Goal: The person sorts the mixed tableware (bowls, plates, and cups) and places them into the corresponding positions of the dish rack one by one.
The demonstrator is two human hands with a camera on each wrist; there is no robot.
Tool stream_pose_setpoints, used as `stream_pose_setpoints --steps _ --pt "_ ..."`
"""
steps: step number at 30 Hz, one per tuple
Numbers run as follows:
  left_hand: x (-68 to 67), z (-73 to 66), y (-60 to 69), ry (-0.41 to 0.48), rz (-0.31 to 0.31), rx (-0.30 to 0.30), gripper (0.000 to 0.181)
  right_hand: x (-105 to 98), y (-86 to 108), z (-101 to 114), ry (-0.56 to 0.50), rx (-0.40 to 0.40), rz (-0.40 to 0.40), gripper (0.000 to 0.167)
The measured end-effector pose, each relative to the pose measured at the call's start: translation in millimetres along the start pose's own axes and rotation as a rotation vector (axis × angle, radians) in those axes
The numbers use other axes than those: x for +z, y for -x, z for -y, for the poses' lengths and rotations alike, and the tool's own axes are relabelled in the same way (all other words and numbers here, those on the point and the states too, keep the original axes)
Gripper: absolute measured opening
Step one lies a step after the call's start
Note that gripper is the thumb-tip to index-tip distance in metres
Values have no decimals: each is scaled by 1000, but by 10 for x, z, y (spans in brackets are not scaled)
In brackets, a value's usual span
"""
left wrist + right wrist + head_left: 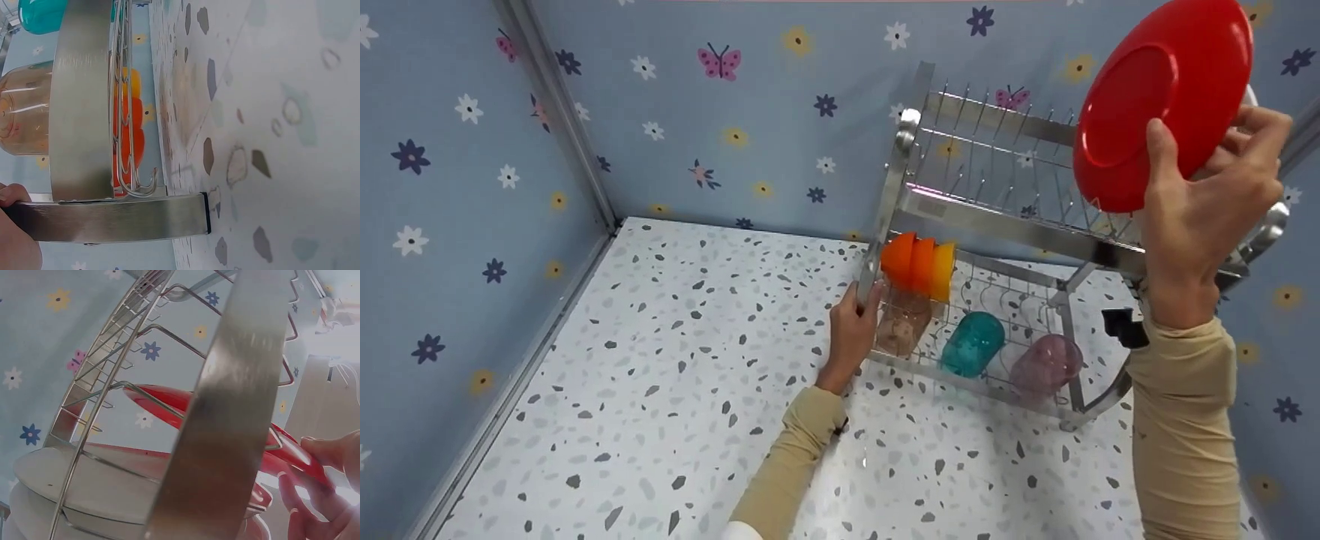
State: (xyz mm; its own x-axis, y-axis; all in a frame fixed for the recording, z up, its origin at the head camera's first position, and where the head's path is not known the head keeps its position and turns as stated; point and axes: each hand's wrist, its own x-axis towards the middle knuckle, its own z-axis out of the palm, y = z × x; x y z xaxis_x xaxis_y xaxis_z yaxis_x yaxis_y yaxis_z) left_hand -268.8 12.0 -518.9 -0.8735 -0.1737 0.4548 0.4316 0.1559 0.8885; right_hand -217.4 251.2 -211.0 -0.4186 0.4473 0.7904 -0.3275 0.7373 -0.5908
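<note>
My right hand (1215, 195) pinches a red plate (1200, 82) by its edge, the thumb on its underside. The plate is tilted above the right end of the upper tier of a metal dish rack (1027, 225). In the right wrist view the red plate (298, 458) is partly behind a broad metal bar, its rim among the wires. White plates (95, 486) stand beside it, with more red between them. At the rack's left side post, my left hand (851, 326) grips the metal frame; only part of that hand (17, 236) shows in the left wrist view.
On the lower tier lie stacked orange and yellow bowls (919, 266), a brownish clear glass (904, 326), a teal glass (973, 345) and a pink glass (1046, 365). The rack stands on a speckled white surface (660, 390), near the flowered back wall (675, 97).
</note>
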Motion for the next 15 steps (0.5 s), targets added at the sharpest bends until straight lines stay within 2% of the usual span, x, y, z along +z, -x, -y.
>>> stream_pose_setpoints --steps 6,12,15 --pt "-4 1 -20 -9 -8 16 27 -6 -28 -63 -25 -24 -53 47" --pt "-6 2 -10 4 4 27 27 16 -25 -104 8 -55 -82 50" --pt "-13 8 2 -6 4 28 27 30 -30 -113 -2 -33 -75 49"
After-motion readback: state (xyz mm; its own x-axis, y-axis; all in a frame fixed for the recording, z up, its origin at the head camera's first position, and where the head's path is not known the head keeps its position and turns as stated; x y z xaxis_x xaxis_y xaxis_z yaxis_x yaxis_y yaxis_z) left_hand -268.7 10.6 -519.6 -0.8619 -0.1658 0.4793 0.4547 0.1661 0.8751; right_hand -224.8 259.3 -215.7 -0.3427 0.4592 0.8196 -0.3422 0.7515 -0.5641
